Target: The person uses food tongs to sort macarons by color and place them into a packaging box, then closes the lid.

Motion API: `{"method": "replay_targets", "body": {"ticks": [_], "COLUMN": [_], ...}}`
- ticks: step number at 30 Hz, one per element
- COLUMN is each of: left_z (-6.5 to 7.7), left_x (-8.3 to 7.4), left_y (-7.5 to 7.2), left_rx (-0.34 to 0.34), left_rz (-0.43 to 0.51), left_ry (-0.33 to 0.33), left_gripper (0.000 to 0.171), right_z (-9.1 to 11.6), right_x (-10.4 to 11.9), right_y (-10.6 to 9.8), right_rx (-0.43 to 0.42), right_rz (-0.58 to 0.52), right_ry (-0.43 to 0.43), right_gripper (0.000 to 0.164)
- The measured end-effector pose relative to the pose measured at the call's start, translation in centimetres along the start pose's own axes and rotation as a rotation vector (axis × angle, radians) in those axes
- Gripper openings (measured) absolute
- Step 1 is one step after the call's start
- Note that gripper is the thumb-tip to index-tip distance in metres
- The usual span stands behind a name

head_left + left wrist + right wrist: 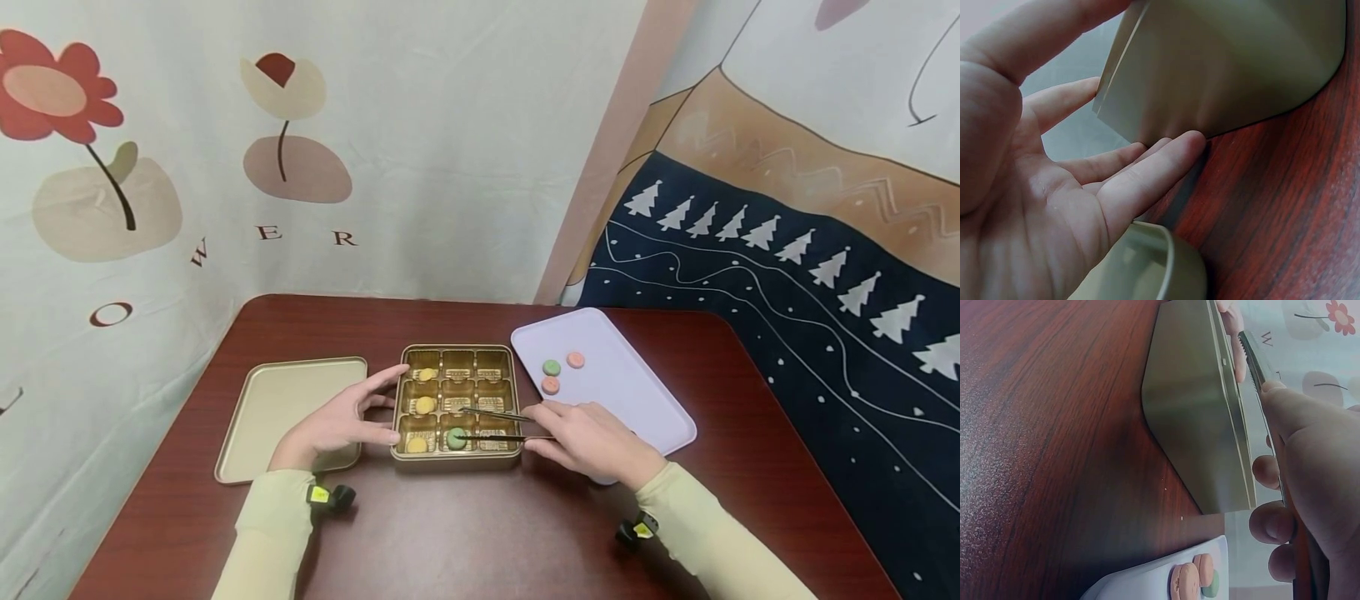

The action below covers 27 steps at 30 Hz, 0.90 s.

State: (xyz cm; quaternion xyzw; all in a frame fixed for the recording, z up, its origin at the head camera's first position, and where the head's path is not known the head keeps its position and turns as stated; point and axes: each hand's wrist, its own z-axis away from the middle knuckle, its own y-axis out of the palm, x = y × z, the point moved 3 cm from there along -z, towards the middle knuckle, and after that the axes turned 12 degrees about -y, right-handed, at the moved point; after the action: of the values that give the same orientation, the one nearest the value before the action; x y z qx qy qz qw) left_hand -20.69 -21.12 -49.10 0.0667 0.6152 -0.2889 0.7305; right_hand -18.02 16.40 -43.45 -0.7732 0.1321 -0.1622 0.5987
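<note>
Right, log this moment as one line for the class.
left hand: touches box | right hand: holds tongs, spread | box: three yellow macarons, green macaron | tray: two pink macarons, another green macaron visible

I count three yellow macarons [425, 405], two green macarons [456, 440], two pink macarons [551, 385], one nine-compartment tin [456, 464], one gold lid [296, 404], one lilac tray [630, 392], one pair of tongs [498, 414].

We see open table [450, 533] at 6 o'clock of the divided tin [456, 464] and a narrow strip at 12, bounded by the curtain [450, 167]. At 9, the left hand [345, 421] and gold lid [288, 396] obstruct us; at 3, the right hand [592, 437], tweezers [495, 413] and lilac tray [633, 383] do.
</note>
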Motion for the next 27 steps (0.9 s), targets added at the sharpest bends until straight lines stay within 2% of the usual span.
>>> {"method": "replay_targets", "body": {"ticks": [15,23,27], "left_z": [0.1,0.1,0.0], "left_x": [-0.2,-0.1,0.0], "left_y": [0.0,-0.1,0.0], "left_rx": [-0.003,-0.004,-0.004], "left_rz": [-0.001,-0.005,-0.007], "left_ry": [-0.001,-0.001,0.007], "left_gripper": [0.106,0.107,0.107], "right_z": [0.7,1.7,2.2], "right_x": [-0.4,-2.0,-3.2], "right_y": [-0.2,-1.0,-1.4], "right_rx": [-0.022,-0.118,-0.124], "right_rz": [0.011,0.067,0.065], "right_ry": [0.026,0.039,0.085], "right_gripper": [0.04,0.038,0.043]}}
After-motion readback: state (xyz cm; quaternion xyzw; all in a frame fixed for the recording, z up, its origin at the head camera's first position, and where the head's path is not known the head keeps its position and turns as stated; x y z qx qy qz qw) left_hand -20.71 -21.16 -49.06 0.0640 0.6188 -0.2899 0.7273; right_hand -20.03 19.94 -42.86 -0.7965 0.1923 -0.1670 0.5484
